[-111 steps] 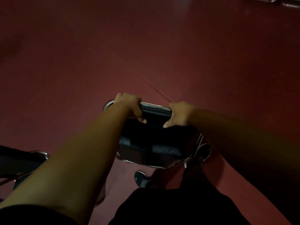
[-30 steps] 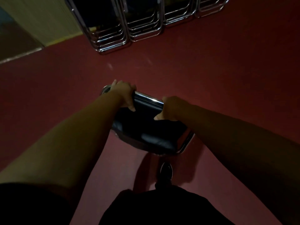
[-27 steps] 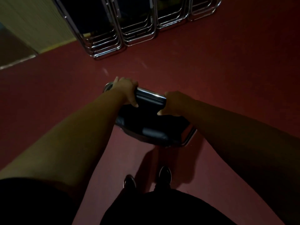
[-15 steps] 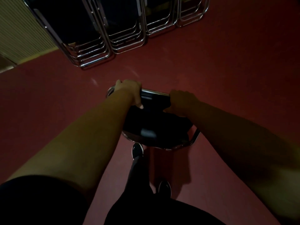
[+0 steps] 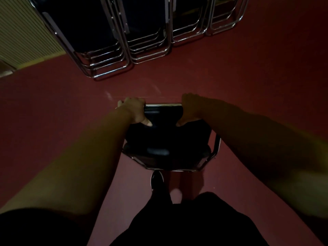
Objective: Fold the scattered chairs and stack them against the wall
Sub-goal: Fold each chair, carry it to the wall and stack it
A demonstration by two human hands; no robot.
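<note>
Both hands grip chrome top bar of folded chair [image 5: 166,139]: left hand [image 5: 134,112] at left end, right hand [image 5: 190,108] at right end, fingers curled over bar. Chair hangs over red floor [image 5: 248,77], between person and stacked chairs [image 5: 113,41] leaning against wall [image 5: 23,32]. Dark shoe [image 5: 157,180] below chair.

A band of bare red floor [image 5: 230,82] is being offered as free passage between the carried chair [image 5: 166,139] and the stacked chairs [image 5: 106,50] ahead. The way beyond is being blocked by those chrome frames, which are being flanked by the ribbed wall [image 5: 23,32] on the left. Open floor is also being shown to the right of the stacks.
</note>
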